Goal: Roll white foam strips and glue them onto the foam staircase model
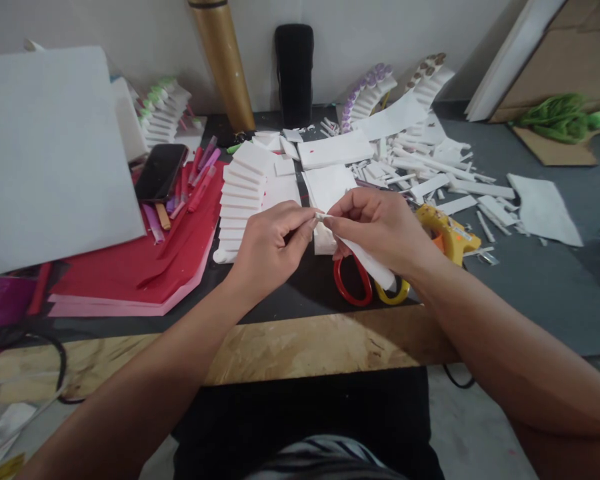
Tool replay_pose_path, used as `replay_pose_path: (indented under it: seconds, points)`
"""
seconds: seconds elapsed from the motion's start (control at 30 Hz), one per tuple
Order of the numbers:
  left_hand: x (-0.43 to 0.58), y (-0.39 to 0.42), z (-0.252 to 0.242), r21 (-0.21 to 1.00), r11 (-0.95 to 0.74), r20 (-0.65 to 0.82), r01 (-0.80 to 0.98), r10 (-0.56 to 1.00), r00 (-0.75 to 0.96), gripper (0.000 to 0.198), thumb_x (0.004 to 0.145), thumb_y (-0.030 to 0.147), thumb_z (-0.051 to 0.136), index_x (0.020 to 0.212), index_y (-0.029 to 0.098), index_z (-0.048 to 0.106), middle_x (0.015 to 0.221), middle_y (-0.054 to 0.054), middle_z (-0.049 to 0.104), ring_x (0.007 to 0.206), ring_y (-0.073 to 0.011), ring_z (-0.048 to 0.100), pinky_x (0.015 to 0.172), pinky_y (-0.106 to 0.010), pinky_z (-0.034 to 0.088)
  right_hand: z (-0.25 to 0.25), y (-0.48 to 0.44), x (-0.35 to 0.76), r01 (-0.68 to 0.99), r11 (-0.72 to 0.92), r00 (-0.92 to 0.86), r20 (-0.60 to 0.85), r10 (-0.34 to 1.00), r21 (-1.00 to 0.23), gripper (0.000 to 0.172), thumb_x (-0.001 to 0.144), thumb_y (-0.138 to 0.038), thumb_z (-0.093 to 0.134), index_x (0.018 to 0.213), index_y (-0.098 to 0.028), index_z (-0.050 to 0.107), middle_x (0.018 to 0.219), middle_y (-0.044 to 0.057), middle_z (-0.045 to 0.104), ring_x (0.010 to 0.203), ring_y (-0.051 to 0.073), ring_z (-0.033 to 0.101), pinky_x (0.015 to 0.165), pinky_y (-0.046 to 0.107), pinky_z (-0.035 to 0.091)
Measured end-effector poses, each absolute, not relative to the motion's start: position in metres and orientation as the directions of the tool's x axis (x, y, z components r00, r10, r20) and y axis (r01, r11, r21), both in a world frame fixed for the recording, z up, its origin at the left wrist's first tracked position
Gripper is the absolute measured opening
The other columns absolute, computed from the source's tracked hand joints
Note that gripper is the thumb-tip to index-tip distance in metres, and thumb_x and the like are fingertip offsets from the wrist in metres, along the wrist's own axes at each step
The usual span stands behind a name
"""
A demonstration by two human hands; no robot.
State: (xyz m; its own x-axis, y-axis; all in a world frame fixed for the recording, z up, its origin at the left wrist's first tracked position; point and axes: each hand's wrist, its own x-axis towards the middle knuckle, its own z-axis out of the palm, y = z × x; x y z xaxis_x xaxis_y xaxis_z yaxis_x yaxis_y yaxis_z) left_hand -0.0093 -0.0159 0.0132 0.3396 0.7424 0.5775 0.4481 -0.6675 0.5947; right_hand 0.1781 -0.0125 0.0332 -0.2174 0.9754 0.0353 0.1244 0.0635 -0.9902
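Both pinched closed on one white strip [371, 263]: left hand [277, 243] extended from 8 o'clock, right hand [380, 223] from 4 o'clock.

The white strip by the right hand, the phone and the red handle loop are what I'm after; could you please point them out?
White strip [371, 263]: head view, on its flat length.
Phone [161, 173]: head view, middle of its dark face.
Red handle loop [368, 291]: head view, right side of the ring.
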Motion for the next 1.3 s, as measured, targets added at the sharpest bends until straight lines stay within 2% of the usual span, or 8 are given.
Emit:
replay_pose_path:
  seconds: [0.17, 0.3, 0.57, 0.67, 0.77, 0.93, 1.17, 1.3]
  points:
    - [-0.004, -0.020, 0.014, 0.604, -0.654, 0.584, 0.456, 0.752, 0.306, 0.022, 0.097, 0.016, 0.057, 0.080, 0.015, 0.071, 0.074, -0.003, 0.067, 0.069, -0.0138, 0.062, 0.066, -0.028, 0.045, 0.021, -0.019, 0.170, 0.242, 0.279, -0.084, 0.267, 0.960, -0.929, 0.020, 0.077, -0.024, 0.080, 0.071, -0.017, 0.062, 0.062, -0.002, 0.063, 0.053, 0.011, 0.056, 0.048, 0.024, 0.043]
    - [-0.001, -0.023, 0.012, 0.457, -0.678, 0.631, 0.576, 0.704, 0.327, 0.025, 0.100, 0.018, 0.053, 0.083, 0.014, 0.071, 0.075, -0.005, 0.066, 0.071, -0.0153, 0.062, 0.066, -0.028, 0.045, 0.012, -0.025, 0.168, 0.356, 0.395, -0.083, 0.392, 0.916, -0.847, 0.016, 0.085, -0.024, 0.074, 0.076, -0.018, 0.061, 0.065, -0.001, 0.062, 0.058, 0.011, 0.054, 0.052, 0.025, 0.041]
    - [-0.001, -0.024, 0.001, 0.208, -0.645, 0.641, 0.735, 0.658, 0.396, 0.034, 0.103, 0.019, 0.043, 0.122, 0.006, 0.069, 0.092, -0.012, 0.073, 0.083, -0.0202, 0.069, 0.072, -0.031, 0.053, 0.013, -0.026, 0.170, 0.257, 0.397, -0.138, 0.373, 0.917, -0.881, 0.021, 0.091, -0.034, 0.073, 0.081, -0.018, 0.063, 0.066, 0.000, 0.066, 0.055, 0.014, 0.062, 0.055, 0.030, 0.048]
    - [0.000, -0.026, 0.002, 0.289, -0.685, 0.665, 0.669, 0.646, 0.374, 0.036, 0.103, 0.020, 0.046, 0.129, 0.007, 0.068, 0.099, -0.014, 0.076, 0.087, -0.0198, 0.071, 0.074, -0.030, 0.055, 0.021, -0.027, 0.171, 0.201, 0.347, -0.126, 0.327, 0.937, -0.916, 0.026, 0.089, -0.041, 0.076, 0.080, -0.020, 0.063, 0.067, 0.000, 0.066, 0.055, 0.015, 0.064, 0.054, 0.030, 0.049]
    - [0.000, -0.027, 0.007, 0.510, -0.703, 0.666, 0.495, 0.687, 0.291, 0.030, 0.103, 0.025, 0.053, 0.122, 0.017, 0.075, 0.098, -0.008, 0.079, 0.088, -0.0174, 0.073, 0.079, -0.028, 0.058, 0.027, -0.028, 0.174, 0.181, 0.310, -0.149, 0.286, 0.947, -0.933, 0.029, 0.085, -0.046, 0.079, 0.081, -0.022, 0.064, 0.068, 0.001, 0.067, 0.056, 0.016, 0.064, 0.053, 0.031, 0.050]
    - [0.001, -0.026, 0.010, 0.855, -0.502, 0.476, 0.132, 0.860, 0.185, 0.020, 0.098, 0.031, 0.064, 0.106, 0.024, 0.082, 0.096, -0.004, 0.080, 0.074, -0.0156, 0.076, 0.071, -0.029, 0.062, 0.030, -0.027, 0.177, 0.149, 0.326, -0.186, 0.298, 0.936, -0.933, 0.029, 0.085, -0.046, 0.079, 0.083, -0.021, 0.065, 0.072, 0.001, 0.069, 0.058, 0.015, 0.064, 0.054, 0.030, 0.052]
    - [0.002, -0.020, 0.005, 0.851, -0.516, 0.486, 0.094, 0.843, 0.231, 0.019, 0.096, 0.027, 0.066, 0.105, 0.021, 0.081, 0.093, -0.005, 0.078, 0.071, -0.0127, 0.072, 0.070, -0.026, 0.059, 0.030, -0.022, 0.177, 0.174, 0.357, -0.184, 0.326, 0.927, -0.918, 0.033, 0.083, -0.047, 0.079, 0.076, -0.019, 0.065, 0.068, 0.001, 0.067, 0.055, 0.012, 0.060, 0.050, 0.027, 0.049]
    - [0.003, -0.021, 0.007, 0.832, -0.535, 0.501, 0.144, 0.838, 0.217, 0.018, 0.097, 0.026, 0.065, 0.102, 0.021, 0.081, 0.078, -0.003, 0.073, 0.069, -0.0132, 0.068, 0.070, -0.028, 0.057, 0.034, -0.021, 0.176, 0.085, 0.251, -0.181, 0.233, 0.956, -0.964, 0.034, 0.079, -0.048, 0.083, 0.075, -0.018, 0.066, 0.067, 0.002, 0.069, 0.055, 0.014, 0.064, 0.052, 0.028, 0.054]
